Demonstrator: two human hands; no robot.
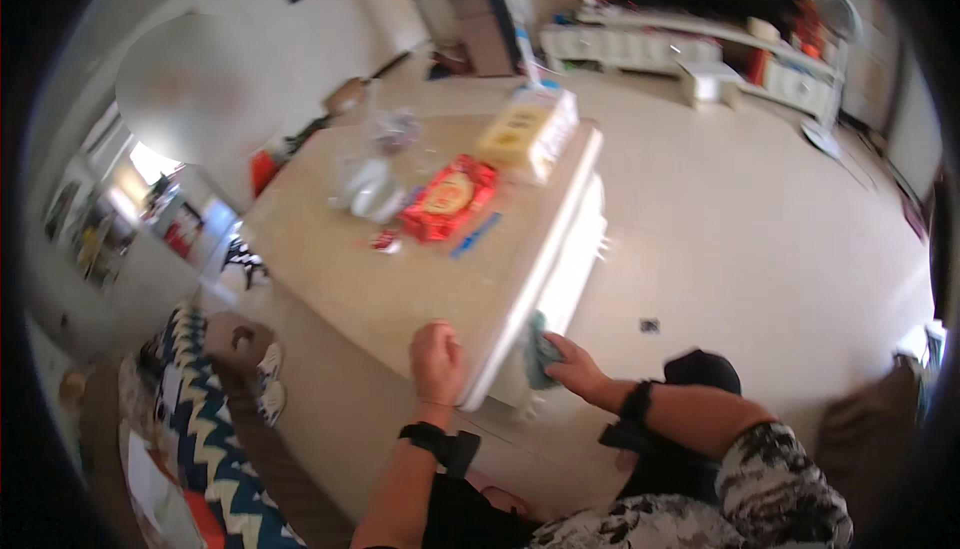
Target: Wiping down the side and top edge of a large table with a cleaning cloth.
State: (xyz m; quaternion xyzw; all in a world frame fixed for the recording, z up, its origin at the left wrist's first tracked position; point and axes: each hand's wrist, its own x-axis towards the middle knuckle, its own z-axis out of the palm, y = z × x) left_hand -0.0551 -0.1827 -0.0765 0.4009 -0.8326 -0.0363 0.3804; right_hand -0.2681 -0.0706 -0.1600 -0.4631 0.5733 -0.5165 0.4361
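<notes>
My right hand [581,373] grips a folded grey-green cloth [541,354] beside the white side of the table [360,286], near its close corner. The cloth appears to be against the table's side. My left hand [437,360] is at the near end of the beige tabletop, its fingers curled in and no object visible in it. Whether it rests on the surface or hovers just over it is hard to tell. Both wrists wear black straps.
On the tabletop are a red packet [450,198], a yellow-and-white tissue pack [527,133], a blue strip [476,235], a small red-and-white item [385,241] and clear plastic bags [367,187]. A zigzag-patterned sofa cover [217,444] lies left; a pedestal fan [834,61] stands far right.
</notes>
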